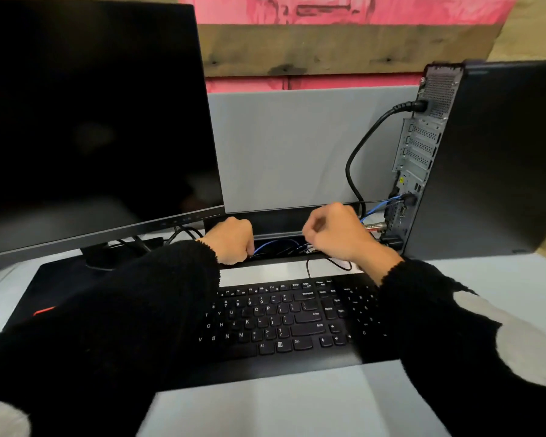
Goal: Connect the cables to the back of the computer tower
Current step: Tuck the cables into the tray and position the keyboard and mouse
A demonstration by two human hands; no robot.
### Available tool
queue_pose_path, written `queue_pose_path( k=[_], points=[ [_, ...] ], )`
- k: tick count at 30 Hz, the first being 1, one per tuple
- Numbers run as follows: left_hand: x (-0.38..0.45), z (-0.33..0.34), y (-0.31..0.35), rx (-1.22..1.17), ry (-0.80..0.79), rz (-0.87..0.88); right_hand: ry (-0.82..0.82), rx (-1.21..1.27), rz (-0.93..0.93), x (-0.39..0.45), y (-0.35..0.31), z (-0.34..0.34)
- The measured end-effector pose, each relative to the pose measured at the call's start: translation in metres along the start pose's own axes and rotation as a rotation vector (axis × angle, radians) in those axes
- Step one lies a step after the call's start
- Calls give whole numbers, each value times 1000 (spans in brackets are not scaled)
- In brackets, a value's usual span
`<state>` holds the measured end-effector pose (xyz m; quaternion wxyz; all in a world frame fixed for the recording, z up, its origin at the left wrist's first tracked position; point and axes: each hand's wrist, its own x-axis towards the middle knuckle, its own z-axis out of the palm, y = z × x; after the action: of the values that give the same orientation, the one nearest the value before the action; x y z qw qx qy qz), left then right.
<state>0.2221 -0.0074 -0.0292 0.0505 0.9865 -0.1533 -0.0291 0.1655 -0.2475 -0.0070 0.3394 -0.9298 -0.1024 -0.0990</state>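
the person reaches both arms in black knit sleeves over a black keyboard (284, 316) toward a cable slot (278, 247) cut into the back of the pale counter (297, 402). the left hand (230, 239) sits at the left end of the slot with its fingers curled downward, touching the blue cable (275, 244) that loops inside the slot — whether it actually grips the cable cannot be told, since the fingertips are hidden. the right hand (334, 234) hovers over the right end of the slot, fingers curled into a loose fist with thumb and forefinger pressed together; what it pinches, if anything, is too small to make out.

the computer tower (486, 159) stands upright at the right of the counter, its back panel turned toward the hands. a thick black power cable (355, 159) is plugged in near the top of that panel and arcs down toward the slot. lower on the panel a blue cable end (388, 203) and other plugs sit in ports just beside the right hand.

a dark monitor (92, 121) stands at the left, its stand on a black mat (60, 279) — a thin black wire (328, 263) lies on the counter between keyboard and slot.
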Motion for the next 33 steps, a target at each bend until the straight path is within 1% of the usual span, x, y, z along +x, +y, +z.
queue_pose_path(
  k=[4, 6, 8, 10, 11, 12, 14, 15, 16, 17, 19, 21, 22, 25, 29, 31, 33],
  points=[
    [-20, -3, 21, -69, 103, 60, 201, -95, -52, -35, 19, -32],
    [-29, -4, 36, -61, 64, 77, 247, -146, -9, -51, 32, -39],
    [-37, -7, 49, -22, -5, 69, 194, -184, 56, -63, 47, -43],
    [-44, -12, 61, 1, -32, 32, 77, -203, 122, -72, 56, -47],
    [-47, -14, 66, -5, 11, 22, 27, -212, 138, -76, 57, -49],
    [-51, -15, 72, -25, 95, 48, -9, -222, 145, -80, 57, -51],
    [-55, -14, 87, -143, 273, 202, -39, -250, 143, -85, 56, -53],
    [-56, -13, 95, -195, 305, 291, -39, -272, 137, -86, 56, -54],
    [-55, -12, 104, -206, 291, 362, -32, -301, 136, -89, 56, -54],
    [-53, -11, 112, -176, 243, 405, -21, -328, 138, -91, 58, -54],
    [-47, -9, 123, -66, 123, 439, -4, -381, 138, -97, 60, -54],
    [-40, -4, 129, -9, 47, 416, -2, -447, 132, -103, 63, -55],
    [-37, -1, 130, 2, 45, 387, -7, -496, 129, -105, 64, -56],
    [-32, 7, 132, 55, 104, 292, -31, -634, 142, -107, 70, -57],
    [-27, 9, 126, 124, 139, 196, -1, -609, 155, -110, 78, -55],
    [-24, 8, 120, 210, 177, 150, -18, -600, 156, -112, 78, -55],
    [-23, 6, 107, 223, 229, 61, -34, -614, 152, -112, 75, -54]
  ],
)
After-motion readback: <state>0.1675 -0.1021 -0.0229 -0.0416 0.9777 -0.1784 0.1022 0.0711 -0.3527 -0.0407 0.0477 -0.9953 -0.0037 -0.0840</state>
